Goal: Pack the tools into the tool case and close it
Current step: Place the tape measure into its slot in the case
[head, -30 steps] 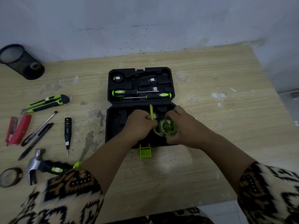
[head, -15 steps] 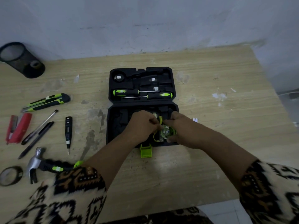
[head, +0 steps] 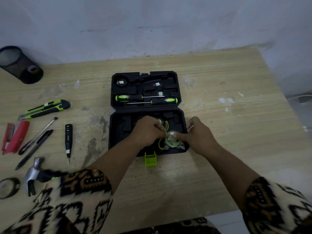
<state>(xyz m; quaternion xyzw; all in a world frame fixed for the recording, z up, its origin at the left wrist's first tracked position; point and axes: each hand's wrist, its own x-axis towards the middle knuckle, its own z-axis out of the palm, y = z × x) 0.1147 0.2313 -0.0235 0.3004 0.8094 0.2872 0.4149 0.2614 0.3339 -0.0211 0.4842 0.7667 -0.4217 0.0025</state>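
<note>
The black tool case (head: pixel 118 132) lies open on the wooden table, with two green-handled screwdrivers (head: pixel 128 98) clipped in its far half. A green tape measure (head: pixel 172 143) sits in the near half, at the right front corner. My left hand (head: pixel 146 130) pinches the tape measure's green strap (head: pixel 167 124). The thumb of my right hand (head: pixel 200 137) presses on top of the tape measure, and its other fingers are curled near the case's right rim. To the left of the case lie a utility knife (head: pixel 45 108), a black tester screwdriver (head: pixel 68 141) and a hammer (head: pixel 33 174).
A green latch (head: pixel 150 159) sticks out from the case's front edge. On the left are a red stapler (head: pixel 15 135), two pens (head: pixel 37 137), a tape roll (head: pixel 8 187) and a tipped black mesh cup (head: pixel 20 65). Wall behind; table edge to the right.
The tape measure went down from my right hand's grip into the near half of the case. My right hand now only touches it with the thumb; my left hand still holds the strap.
</note>
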